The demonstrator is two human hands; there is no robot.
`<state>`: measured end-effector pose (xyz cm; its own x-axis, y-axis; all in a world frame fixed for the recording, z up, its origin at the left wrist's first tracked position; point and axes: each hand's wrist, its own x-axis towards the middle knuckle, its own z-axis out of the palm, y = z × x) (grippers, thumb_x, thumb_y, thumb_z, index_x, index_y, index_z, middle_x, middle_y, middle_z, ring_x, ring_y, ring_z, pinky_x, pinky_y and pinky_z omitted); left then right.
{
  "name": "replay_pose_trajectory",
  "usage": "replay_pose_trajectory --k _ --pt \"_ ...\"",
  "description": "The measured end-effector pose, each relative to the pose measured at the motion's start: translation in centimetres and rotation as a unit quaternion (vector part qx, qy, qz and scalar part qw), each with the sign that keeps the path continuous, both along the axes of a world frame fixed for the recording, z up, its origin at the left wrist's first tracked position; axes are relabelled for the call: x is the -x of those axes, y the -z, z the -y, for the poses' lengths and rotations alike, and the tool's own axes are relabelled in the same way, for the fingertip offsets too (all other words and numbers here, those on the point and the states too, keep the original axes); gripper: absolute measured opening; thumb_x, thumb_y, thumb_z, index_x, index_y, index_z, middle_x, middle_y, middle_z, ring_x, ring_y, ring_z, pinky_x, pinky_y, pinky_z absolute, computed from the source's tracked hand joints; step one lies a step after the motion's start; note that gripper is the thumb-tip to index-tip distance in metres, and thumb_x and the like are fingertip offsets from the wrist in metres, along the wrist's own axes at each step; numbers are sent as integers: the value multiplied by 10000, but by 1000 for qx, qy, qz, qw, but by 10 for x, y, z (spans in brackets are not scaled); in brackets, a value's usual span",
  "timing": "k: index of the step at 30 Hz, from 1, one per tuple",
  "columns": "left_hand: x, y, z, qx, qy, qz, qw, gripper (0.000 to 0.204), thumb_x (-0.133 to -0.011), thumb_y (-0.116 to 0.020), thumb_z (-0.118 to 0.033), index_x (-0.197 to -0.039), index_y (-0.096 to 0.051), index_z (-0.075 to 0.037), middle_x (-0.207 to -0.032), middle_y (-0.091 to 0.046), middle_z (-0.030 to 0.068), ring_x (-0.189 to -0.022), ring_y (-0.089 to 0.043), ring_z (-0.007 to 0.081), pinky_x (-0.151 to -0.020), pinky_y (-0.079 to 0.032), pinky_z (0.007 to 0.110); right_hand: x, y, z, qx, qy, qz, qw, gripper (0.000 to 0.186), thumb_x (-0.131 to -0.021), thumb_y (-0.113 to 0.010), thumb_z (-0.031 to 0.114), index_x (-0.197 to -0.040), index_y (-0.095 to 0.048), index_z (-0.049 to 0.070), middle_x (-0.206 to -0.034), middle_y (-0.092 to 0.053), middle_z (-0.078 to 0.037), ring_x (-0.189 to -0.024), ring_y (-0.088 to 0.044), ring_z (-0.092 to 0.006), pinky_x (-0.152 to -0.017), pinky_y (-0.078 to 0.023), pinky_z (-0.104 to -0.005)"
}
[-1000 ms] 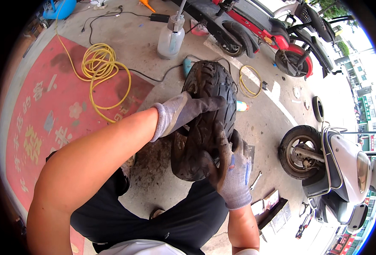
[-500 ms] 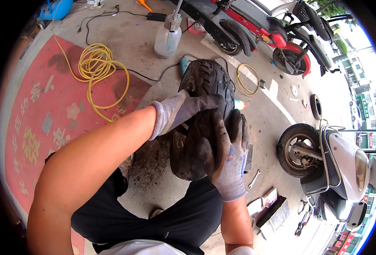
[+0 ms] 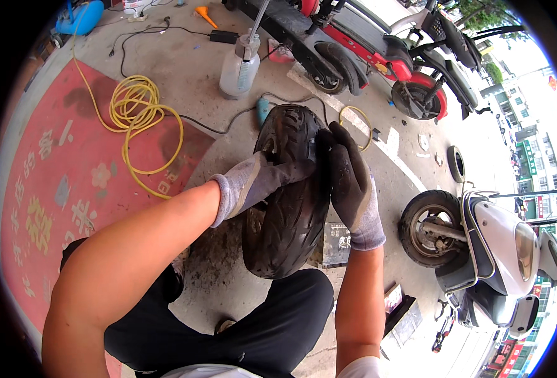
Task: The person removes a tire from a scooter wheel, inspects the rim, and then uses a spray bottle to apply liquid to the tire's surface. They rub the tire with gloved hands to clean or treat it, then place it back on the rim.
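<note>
A black treaded tyre (image 3: 284, 230) stands upright between my knees, its lower part hidden beneath it. Grey work gloves with dark palms cover both hands. From the left side, my left hand (image 3: 269, 176) grips the tyre, with its fingers lying across the tread. Along the tyre's right side is my right hand (image 3: 349, 183), fingers stretched out and pointing away from me. Its fingertips appear to touch the sidewall, though the contact is partly hidden. Just beyond the tyre lies a teal power tool (image 3: 263, 112) with a cord.
Beyond stands a translucent pump bottle (image 3: 239, 69). A coiled yellow hose (image 3: 136, 107) lies on the red mat (image 3: 58, 170). To the right are a dark box (image 3: 336, 242), a parked scooter (image 3: 499, 246) and a loose tyre (image 3: 456, 164). Red and black scooters (image 3: 379, 57) stand at the back.
My right hand has moved up and away from me along the tyre's right side, uncovering the near tread. My left hand stays on the tyre. The view has shifted slightly.
</note>
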<state>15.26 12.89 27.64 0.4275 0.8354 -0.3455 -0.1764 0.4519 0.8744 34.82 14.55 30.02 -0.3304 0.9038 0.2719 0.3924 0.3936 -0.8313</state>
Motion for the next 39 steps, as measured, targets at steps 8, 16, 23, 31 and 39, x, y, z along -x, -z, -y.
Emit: replay_pose_trajectory --k 8,16,23,31,39 --pt "0 7 0 -58 11 29 998 585 -889 -711 -388 -1291 -571 14 -1167 -654 94 -1069 -610 151 -920 -503 311 -1 -14 28 -101 -23 134 986 350 -977 -495 101 -1285 -531 -59 -1240 -591 -263 -1123 -611 -389 -960 -477 -411" --pt "-10 11 -1 -12 33 0 999 470 -899 -699 -255 -1288 -581 -19 -1160 -666 65 -1058 -592 131 -948 -474 318 -29 -23 -29 -154 24 173 973 274 -894 -481 -102 -1133 -601 -43 -1181 -628 -186 -1008 -670 -341 -841 -553 -366" --pt "-7 23 6 12 1 44 999 518 -890 -719 -275 -1299 -557 -1 -1187 -650 79 -1086 -586 148 -971 -462 328 -17 20 -81 -120 -74 188 972 315 -990 -466 101 -1269 -552 -17 -1215 -640 -158 -1050 -656 -248 -895 -517 -331" --pt "-11 16 -2 2 -2 26 1000 537 -886 -727 -293 -1298 -553 5 -1185 -651 93 -1098 -587 149 -972 -463 331 -15 -23 -44 -206 -87 235 946 258 -935 -492 0 -1173 -588 -29 -1110 -647 -187 -1010 -646 -359 -870 -517 -360" --pt "-10 22 -16 67 -18 0 998 746 -811 -780 -404 -1350 -491 24 -1220 -639 136 -1091 -620 214 -941 -498 345 -9 -21 85 -10 68 30 997 395 -1054 -334 152 -1325 -494 -87 -1182 -661 -209 -1114 -635 -272 -997 -448 -365"
